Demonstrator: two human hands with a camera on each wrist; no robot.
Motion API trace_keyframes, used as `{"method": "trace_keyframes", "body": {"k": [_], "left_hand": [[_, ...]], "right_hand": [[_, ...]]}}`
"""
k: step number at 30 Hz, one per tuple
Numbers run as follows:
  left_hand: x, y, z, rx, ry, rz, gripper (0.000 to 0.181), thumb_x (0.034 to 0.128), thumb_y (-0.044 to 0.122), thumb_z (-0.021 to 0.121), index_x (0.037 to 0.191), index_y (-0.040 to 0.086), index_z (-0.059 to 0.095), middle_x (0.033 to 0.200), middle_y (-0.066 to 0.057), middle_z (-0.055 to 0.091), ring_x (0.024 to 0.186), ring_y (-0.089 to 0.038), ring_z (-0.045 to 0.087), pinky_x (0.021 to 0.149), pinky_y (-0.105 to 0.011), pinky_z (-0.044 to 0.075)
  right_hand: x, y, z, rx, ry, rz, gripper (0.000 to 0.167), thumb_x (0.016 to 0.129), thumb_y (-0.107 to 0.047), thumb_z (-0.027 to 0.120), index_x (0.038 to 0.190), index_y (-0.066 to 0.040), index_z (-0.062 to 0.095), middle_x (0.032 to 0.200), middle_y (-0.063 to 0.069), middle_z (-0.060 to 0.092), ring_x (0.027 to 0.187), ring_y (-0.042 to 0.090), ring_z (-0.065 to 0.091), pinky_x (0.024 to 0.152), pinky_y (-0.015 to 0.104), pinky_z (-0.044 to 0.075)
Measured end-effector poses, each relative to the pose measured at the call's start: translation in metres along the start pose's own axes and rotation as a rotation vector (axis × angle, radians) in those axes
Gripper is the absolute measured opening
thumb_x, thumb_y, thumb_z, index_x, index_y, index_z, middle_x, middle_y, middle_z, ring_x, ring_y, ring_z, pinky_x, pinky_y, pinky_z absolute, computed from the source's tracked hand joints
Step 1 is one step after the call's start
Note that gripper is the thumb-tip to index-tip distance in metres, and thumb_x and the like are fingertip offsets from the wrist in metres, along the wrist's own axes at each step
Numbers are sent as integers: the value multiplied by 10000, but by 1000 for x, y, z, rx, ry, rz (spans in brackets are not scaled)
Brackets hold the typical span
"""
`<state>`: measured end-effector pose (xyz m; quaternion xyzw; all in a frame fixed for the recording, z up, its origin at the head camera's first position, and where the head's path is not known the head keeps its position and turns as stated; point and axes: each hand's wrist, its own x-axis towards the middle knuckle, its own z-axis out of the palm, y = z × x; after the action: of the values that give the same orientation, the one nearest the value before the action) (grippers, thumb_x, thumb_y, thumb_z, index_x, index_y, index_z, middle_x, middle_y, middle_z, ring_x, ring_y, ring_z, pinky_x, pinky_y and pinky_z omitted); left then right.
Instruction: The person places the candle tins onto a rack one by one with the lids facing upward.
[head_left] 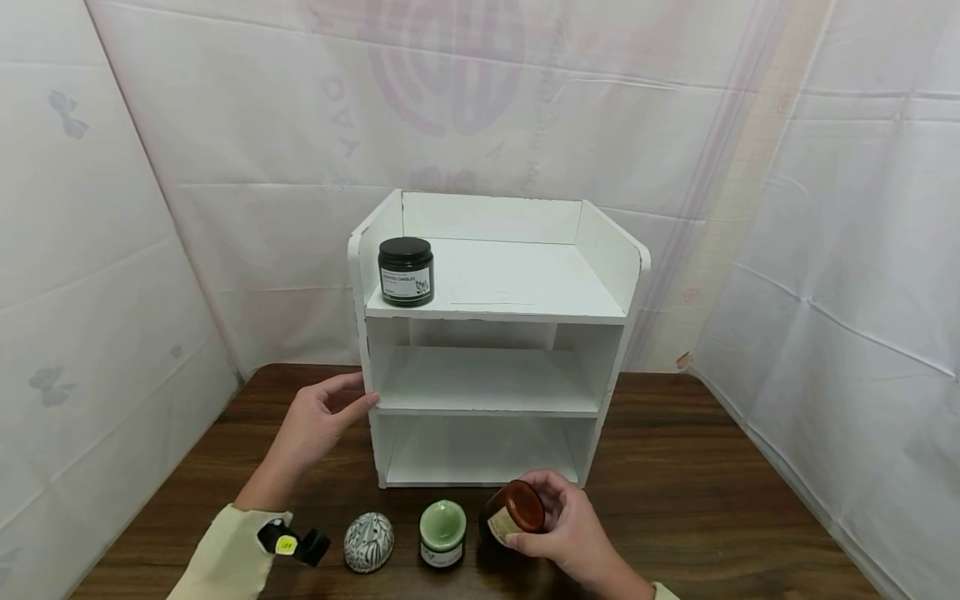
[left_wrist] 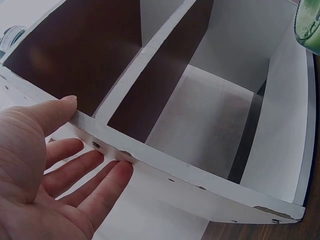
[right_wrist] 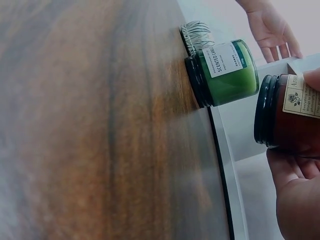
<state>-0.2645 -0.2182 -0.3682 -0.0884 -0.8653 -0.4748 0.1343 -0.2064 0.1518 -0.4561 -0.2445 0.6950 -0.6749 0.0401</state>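
Observation:
My right hand [head_left: 566, 525] grips an amber scented-candle jar [head_left: 519, 510] with a cream label. The jar is tilted; its black lid [right_wrist: 266, 110] points toward the table in the right wrist view. My left hand [head_left: 318, 421] touches the left side panel of a white three-level shelf [head_left: 498, 412], thumb on the front edge and fingers [left_wrist: 107, 192] along the outer face. On the table, a green candle jar [head_left: 442, 533] stands upside down on its black lid, left of the amber jar. Further left lies a rounded black-and-white patterned object [head_left: 368, 542].
A dark green candle jar [head_left: 406, 272] with a black lid stands at the left of the shelf's top level. The shelf rests on a dark wooden table [head_left: 675, 467]. White sheets [head_left: 262, 167] hang behind and on both sides.

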Motion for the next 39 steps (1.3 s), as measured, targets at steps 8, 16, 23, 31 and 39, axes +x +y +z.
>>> {"method": "trace_keyframes", "body": {"k": [8, 16, 23, 31, 39], "left_hand": [[1, -3, 1, 7, 3, 4, 550, 960, 451, 712, 1385, 111, 640, 1305, -109, 702, 1120, -244, 663, 824, -266, 541], [1, -5, 2, 0, -2, 7, 553, 961, 451, 711, 1389, 109, 637, 1318, -110, 696, 1154, -266, 657, 856, -306, 544], [1, -5, 3, 8, 3, 10, 556, 956, 454, 717, 1390, 115, 637, 1320, -110, 695, 1138, -270, 664, 840, -312, 549], [0, -1, 0, 2, 5, 15, 544, 962, 440, 714, 1387, 110, 640, 1326, -122, 693, 1139, -269, 663, 837, -301, 542], [-1, 1, 0, -1, 4, 12, 549, 959, 436, 719, 1400, 120, 634, 1344, -116, 684, 1144, -249, 652, 822, -288, 538]], "right_hand": [[0, -2, 1, 5, 19, 25, 624, 732, 28, 837, 1246, 122, 496, 1164, 134, 636, 994, 97, 670, 861, 233, 563], [1, -4, 0, -14, 39, 39, 610, 766, 0, 856, 1282, 115, 553, 1188, 223, 659, 1004, 98, 680, 850, 236, 575], [1, -7, -2, -51, 26, 56, 589, 767, -37, 874, 1275, 79, 599, 1199, 225, 675, 995, 100, 694, 867, 244, 562], [2, -8, -2, -4, -12, 60, 588, 787, -23, 855, 1289, 103, 577, 1196, 154, 686, 993, 119, 713, 855, 261, 576], [4, -9, 0, -6, -2, 53, 575, 784, -21, 859, 1263, 121, 573, 1190, 202, 675, 1005, 116, 708, 856, 256, 580]]}}
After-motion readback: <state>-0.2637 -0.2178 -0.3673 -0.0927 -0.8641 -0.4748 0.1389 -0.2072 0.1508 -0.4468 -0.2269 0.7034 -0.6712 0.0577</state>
